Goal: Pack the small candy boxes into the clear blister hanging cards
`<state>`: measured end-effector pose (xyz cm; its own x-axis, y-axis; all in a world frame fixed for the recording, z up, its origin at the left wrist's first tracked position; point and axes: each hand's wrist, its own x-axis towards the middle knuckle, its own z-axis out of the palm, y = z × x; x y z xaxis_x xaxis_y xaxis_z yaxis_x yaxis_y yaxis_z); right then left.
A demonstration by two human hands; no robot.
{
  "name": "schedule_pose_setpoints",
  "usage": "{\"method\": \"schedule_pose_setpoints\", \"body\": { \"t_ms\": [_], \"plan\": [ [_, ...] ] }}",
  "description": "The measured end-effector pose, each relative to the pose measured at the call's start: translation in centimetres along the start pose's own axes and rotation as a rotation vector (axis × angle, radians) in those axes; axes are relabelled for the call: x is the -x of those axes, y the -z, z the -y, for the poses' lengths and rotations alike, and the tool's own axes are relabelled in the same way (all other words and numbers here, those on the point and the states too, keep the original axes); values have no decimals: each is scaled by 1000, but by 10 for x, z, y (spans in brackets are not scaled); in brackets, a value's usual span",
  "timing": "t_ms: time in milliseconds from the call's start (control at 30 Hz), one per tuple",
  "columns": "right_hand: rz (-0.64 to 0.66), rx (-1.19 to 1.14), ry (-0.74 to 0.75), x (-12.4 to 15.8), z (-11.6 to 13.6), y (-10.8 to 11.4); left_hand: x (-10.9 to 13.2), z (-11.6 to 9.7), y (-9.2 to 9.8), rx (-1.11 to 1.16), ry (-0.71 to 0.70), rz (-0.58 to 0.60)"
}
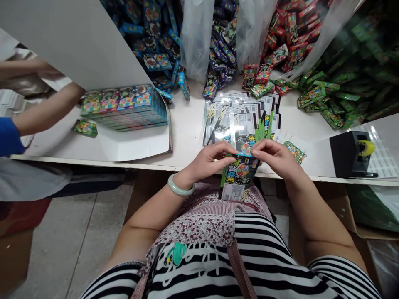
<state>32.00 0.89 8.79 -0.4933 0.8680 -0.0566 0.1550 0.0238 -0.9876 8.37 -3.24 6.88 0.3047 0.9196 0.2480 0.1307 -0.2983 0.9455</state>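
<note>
Left hand [207,161] on packet [239,173], fingers [222,146] half-hidden

The one camera sits on the person's head and faces forward and down. It sees, from quite near, the left hand [204,162] and the right hand [277,157], with the table [187,128] beyond.

Prob. packing wkshop: bench [187,137] w/ heaped sm. boxes [157,61], tape disp. [347,153], co-worker's arm [51,107].

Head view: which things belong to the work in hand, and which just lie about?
Likely in use:
black printed packet, held by left hand and right hand
similar printed packets, just beyond
perhaps loose coloured boxes

Seemingly aside:
black tape dispenser, right
open white carton, left
</note>
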Motion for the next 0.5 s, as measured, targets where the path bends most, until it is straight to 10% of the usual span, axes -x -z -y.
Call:
{"method": "schedule_pose_setpoints", "body": {
  "t_ms": [333,500],
  "plan": [
    [0,325,384,3,-9,-2,5,10,-5,1,86,-64],
    [-101,283,343,8,-23,-11,-1,14,-5,-42,35,-48]
  ]
}}
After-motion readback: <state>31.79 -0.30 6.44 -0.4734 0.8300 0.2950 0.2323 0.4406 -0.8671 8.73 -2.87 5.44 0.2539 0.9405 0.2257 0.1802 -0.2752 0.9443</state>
